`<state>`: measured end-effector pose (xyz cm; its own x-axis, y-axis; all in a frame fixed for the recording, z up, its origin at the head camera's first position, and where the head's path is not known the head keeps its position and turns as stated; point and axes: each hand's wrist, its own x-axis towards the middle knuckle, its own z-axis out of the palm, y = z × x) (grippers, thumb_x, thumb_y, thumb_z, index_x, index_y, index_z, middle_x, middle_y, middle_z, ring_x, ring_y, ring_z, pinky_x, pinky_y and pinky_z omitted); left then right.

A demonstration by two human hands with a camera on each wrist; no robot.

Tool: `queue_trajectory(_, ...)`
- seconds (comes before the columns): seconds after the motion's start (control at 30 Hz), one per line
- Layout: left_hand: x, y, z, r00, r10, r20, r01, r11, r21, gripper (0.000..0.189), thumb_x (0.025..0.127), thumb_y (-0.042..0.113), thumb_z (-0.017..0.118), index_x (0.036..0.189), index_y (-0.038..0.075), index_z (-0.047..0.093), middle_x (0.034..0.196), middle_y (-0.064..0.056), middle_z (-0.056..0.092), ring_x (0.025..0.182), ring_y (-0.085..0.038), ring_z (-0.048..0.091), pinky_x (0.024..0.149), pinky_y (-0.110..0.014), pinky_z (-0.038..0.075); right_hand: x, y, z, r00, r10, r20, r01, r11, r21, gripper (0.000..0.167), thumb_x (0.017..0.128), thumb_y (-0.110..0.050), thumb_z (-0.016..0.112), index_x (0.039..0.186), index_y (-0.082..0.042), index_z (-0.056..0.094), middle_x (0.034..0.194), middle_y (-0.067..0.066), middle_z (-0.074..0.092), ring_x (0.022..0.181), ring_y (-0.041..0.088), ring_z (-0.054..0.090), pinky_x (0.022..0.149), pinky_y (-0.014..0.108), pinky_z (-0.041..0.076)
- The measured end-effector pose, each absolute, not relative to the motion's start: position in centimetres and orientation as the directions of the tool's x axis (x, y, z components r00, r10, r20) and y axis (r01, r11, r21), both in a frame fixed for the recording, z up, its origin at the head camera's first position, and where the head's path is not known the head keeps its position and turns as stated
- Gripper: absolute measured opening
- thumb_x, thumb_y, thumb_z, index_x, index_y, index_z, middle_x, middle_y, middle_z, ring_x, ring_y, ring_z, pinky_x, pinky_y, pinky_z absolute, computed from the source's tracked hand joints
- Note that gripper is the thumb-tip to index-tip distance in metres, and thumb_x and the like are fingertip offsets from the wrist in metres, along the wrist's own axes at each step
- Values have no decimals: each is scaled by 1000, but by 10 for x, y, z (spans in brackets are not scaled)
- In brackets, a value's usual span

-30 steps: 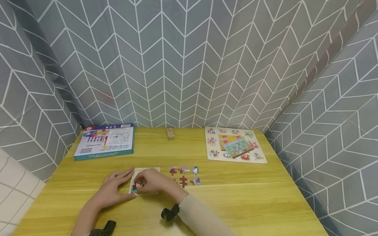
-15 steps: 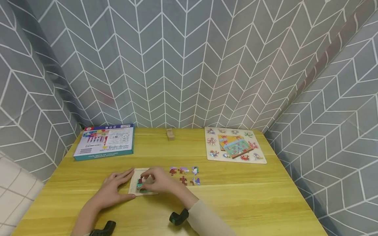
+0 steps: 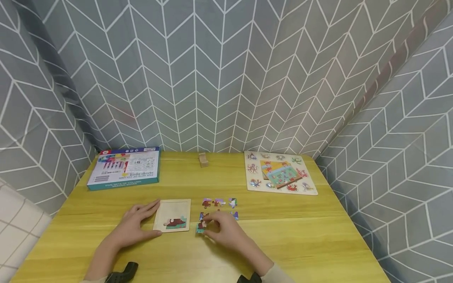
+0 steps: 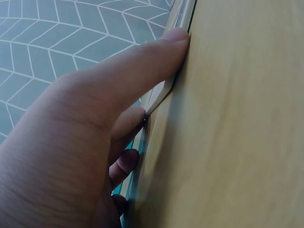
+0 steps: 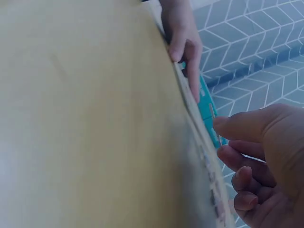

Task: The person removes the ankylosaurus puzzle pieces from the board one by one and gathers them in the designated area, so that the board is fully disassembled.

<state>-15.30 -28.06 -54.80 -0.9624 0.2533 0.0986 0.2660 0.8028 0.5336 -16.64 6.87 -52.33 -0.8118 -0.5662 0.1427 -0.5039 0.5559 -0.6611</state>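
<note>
A pale wooden puzzle tray (image 3: 173, 209) lies on the table, with joined brown and teal puzzle pieces (image 3: 176, 223) in its lower part. My left hand (image 3: 131, 228) rests at the tray's left side, thumb by the near corner and fingers spread at the far corner. To the right of the tray, my right hand (image 3: 226, 232) pinches a brown and teal puzzle piece (image 3: 199, 227) between thumb and index finger. Seen edge-on in the right wrist view, that puzzle piece (image 5: 215, 124) looks thin. Loose puzzle pieces (image 3: 219, 203) lie in two rows beyond the right hand, which partly covers the nearer row.
At the back left lies a flat printed box (image 3: 124, 169). A small wooden block (image 3: 203, 160) sits at the back edge. On the back right, an animal peg board (image 3: 253, 181) bears two picture boards (image 3: 283, 175). Patterned curtains (image 3: 219, 78) hang behind the table.
My right hand has lifted the puzzle piece from the tray and carried it right, beside the loose pieces. The left hand has stayed at the tray's left side.
</note>
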Motion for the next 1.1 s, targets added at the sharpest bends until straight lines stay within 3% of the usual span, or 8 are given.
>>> queue_trajectory(0.17,-153,-281,-547,-962,255,101,268,801,534,102,80,63,86,162,17,47,160,-10,52,127,-34,48,101,-67,39,-157,78,-531,-784,-601,154,-559,576,-596,31,92,-19,84,122,-12,78,116,-6,77,111,10,68,102,34,52)
queue_trajectory(0.37,-155,-281,-547,-961,258,102,272,800,534,101,80,64,85,162,18,47,160,-10,53,128,-36,48,103,-66,34,-155,81,-535,-763,-620,183,-591,554,-587,31,92,-17,85,121,-11,77,117,-3,72,99,5,59,88,24,51)
queue_trajectory(1.1,-152,-280,-546,-962,253,97,265,798,542,102,80,63,86,162,16,48,160,-10,53,129,-36,47,104,-68,34,-153,84,-545,-802,-572,171,-532,557,-638,31,94,-32,83,120,-15,78,109,-7,66,91,3,51,83,23,49)
